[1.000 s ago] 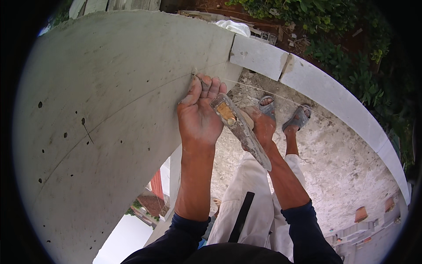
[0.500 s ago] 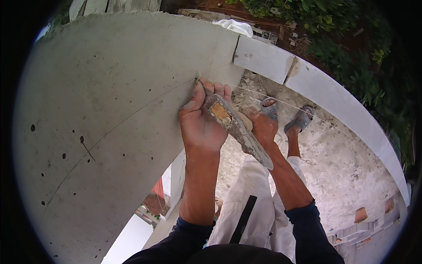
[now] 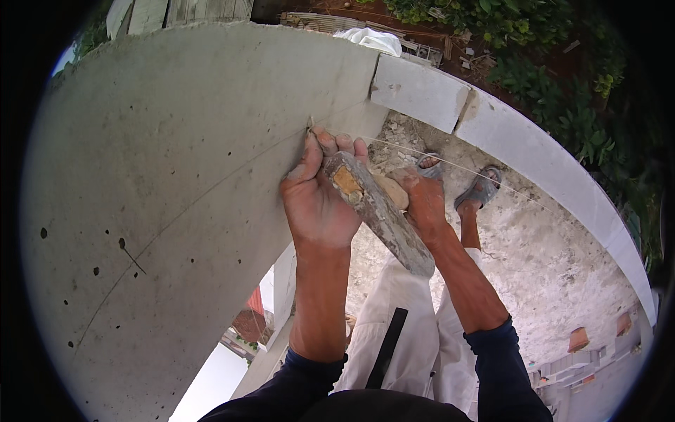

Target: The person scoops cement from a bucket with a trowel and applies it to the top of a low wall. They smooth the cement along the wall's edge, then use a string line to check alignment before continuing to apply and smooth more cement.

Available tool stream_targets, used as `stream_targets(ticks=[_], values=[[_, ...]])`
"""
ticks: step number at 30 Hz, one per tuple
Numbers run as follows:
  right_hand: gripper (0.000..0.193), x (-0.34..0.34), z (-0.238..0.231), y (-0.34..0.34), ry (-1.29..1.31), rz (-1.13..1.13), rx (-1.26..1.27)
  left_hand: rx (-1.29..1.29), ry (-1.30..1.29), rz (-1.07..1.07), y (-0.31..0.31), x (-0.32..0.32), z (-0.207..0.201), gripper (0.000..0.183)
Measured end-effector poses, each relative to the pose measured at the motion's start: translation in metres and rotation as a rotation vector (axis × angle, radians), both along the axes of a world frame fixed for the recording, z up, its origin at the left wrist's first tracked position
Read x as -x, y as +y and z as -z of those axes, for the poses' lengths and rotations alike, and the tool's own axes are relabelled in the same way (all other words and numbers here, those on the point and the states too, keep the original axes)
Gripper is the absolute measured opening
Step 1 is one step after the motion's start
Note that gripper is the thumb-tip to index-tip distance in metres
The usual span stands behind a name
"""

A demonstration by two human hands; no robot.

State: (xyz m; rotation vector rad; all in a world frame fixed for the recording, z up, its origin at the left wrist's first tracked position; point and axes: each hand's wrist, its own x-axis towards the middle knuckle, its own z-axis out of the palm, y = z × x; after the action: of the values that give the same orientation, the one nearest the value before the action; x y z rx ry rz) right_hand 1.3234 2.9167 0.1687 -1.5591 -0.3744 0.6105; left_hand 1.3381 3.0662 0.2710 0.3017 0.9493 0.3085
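My left hand point(image 3: 318, 193) is raised against the grey plastered wall point(image 3: 183, 126), palm toward me. Its thumb and forefinger pinch a small nail point(image 3: 311, 122) at the wall face, mostly hidden by the fingertips. A thin pale string point(image 3: 457, 165) stretches rightward from behind these fingers. My right hand point(image 3: 426, 199) is closed around the wooden handle of a hammer point(image 3: 385, 224). The long, mortar-crusted steel head slants just in front of my left palm, with the handle's end grain showing in its eye. Whether the head touches the palm, I cannot tell.
A low wall of pale blocks point(image 3: 520, 151) curves along the right, with plants point(image 3: 548, 91) beyond it. A white sack point(image 3: 370, 40) lies on its top. My sandalled feet point(image 3: 481, 186) stand on a rough, dusty floor point(image 3: 548, 260). Two reddish bricks point(image 3: 579, 339) lie lower right.
The hammer head has tilted, showing more of its broad side, and its lower end has dropped slightly. My left hand keeps its pinch at the wall; the view shifts a little.
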Motion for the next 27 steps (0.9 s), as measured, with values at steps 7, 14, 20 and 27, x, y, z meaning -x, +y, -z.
stream_targets(ticks=[7,14,20,27], values=[[0.058,-0.002,0.006,0.001,-0.396,0.011,0.121,-0.003,-0.031,0.008,0.0,-0.001,0.003,0.02],[0.057,-0.003,0.007,-0.004,-0.486,0.088,0.061,-0.011,-0.027,0.006,-0.001,0.0,0.002,0.022],[0.062,-0.006,0.009,-0.002,-0.481,0.067,0.124,0.03,-0.097,0.035,0.002,0.001,0.004,0.024],[0.058,-0.015,0.004,0.005,-0.561,0.141,0.077,0.014,-0.112,0.043,0.003,0.0,0.006,0.026]])
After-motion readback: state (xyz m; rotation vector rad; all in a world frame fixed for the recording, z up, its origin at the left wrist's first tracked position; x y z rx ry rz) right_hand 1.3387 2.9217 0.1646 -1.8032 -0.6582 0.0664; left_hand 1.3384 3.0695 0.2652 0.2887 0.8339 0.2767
